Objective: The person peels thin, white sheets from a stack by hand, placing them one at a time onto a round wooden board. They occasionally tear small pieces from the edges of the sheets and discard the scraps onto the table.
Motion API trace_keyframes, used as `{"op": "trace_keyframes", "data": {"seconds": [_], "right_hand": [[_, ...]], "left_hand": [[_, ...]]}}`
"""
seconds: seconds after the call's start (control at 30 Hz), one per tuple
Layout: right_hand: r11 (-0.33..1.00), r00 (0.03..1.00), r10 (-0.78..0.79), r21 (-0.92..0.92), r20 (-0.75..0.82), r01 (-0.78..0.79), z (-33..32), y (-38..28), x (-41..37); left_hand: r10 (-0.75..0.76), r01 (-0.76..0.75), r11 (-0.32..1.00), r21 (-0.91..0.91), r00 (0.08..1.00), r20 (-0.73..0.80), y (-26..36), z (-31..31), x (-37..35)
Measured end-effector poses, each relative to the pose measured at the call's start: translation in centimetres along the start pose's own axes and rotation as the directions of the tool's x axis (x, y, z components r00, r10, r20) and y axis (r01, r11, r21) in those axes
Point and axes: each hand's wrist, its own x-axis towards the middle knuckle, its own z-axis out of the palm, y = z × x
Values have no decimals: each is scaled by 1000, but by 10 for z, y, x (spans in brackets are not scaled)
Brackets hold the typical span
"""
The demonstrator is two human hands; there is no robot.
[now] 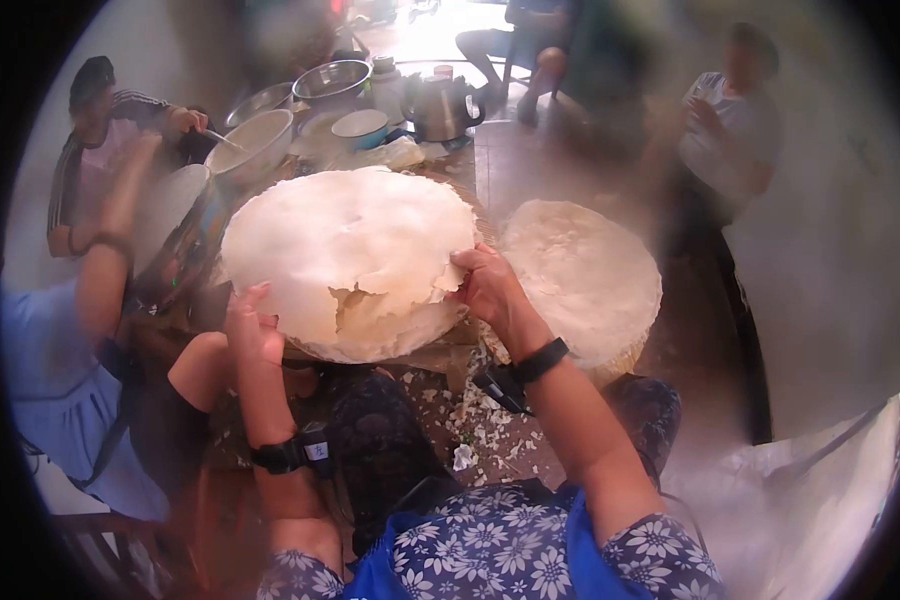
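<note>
In front of me lies a wide, round stack of thin pale flatbread sheets (pixel 340 235), with a ragged torn patch near its front edge. My right hand (pixel 492 290) pinches the broken right edge of the top sheet between thumb and fingers. At the stack's front left rim is my left hand (pixel 255 325), its fingers apart and nothing seen in them. A second round pile of flatbread (pixel 580 275) sits to the right, beside my right forearm.
Behind the stack are a metal bowl (pixel 332 84), a blue-rimmed bowl (pixel 360 125) and a metal kettle (pixel 442 108). A person at left holds a utensil in a large white bowl (pixel 252 140). Pale crumbs (pixel 465 425) litter the floor. Another person (pixel 725 130) is at right.
</note>
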Motion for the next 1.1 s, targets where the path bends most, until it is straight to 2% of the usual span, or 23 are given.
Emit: {"op": "trace_keyframes", "data": {"seconds": [0.07,0.17,0.27,0.37,0.47,0.53,0.6,0.67,0.77,0.87,0.97,1.1], "right_hand": [[1000,1000,-19,11,-11,19,2,-1,-3],[986,995,-36,-163,-95,20,-5,1,-6],[942,946,-139,-335,-293,35,-23,1,-3],[935,959,-103,-355,-266,2,-48,-4,-1],[955,965,-101,-296,-242,26,-55,-8,-8],[978,978,-10,-206,-207,-33,-52,-9,-12],[988,984,48,-138,-171,-72,-53,-11,-10],[992,987,76,-92,-143,-90,-55,-9,-6],[991,983,122,-30,-135,-127,-53,-19,-7],[999,984,47,-10,-171,-50,-53,-19,-1],[996,981,-12,-93,-196,-7,-50,-19,2],[998,978,-59,-40,-198,52,-63,-28,1]], "left_hand": [[21,-21,1000,8,1000,3,7,12,-11],[-51,51,999,-8,998,-21,2,5,-4],[-135,143,988,51,982,-134,-4,7,-2],[-84,93,988,122,994,-74,-25,-12,4],[-101,103,994,41,994,-44,-25,-5,-15],[-101,101,995,-5,992,-78,-32,-2,-20],[-126,114,987,-113,987,-98,-37,8,-28],[-183,154,942,-298,980,-74,-36,22,-42],[-218,207,938,-277,976,-10,-41,16,-47],[-307,302,925,-231,952,18,-50,-1,-37],[-293,295,946,-136,955,34,-53,5,-44],[-256,259,964,-60,965,56,-55,24,-56]]}}
